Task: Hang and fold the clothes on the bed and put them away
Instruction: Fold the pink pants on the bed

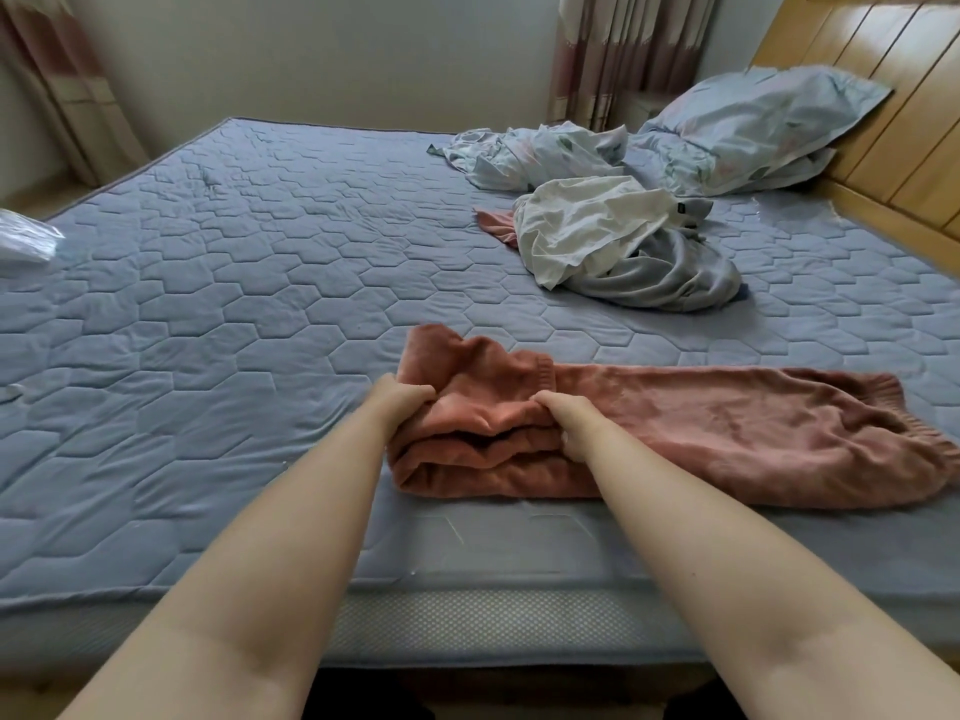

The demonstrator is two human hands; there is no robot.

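Left hand (402, 402): fingers curled into the cloth, gripping the left side of the folded stack.
Right hand (569, 418): fingers curled, pinching the top layers just right of the fold's middle; fingertips buried in fabric.
Rust-pink fleece trousers (701, 428): on the near edge of the mattress, lying left to right; left end doubled over in several layers under both hands, right end spread flat with a gathered elastic hem.
Mattress (234, 283): blue, quilted in hexagons, bare over most of its surface.
White garment (587, 226): crumpled, far right of centre, lying on top of a grey garment (675, 275).
Pink cloth (496, 223): small piece poking out from the left of that pile.
Floral bedding (519, 153): bunched behind the pile, touching the pillow (753, 122).
Headboard (883, 96): pale wood panels, pillow leaning against it.
Curtains (608, 54): striped, hanging in the far corner beside the headboard.
Plastic wrap (26, 241): crinkled, at the left edge of the mattress.
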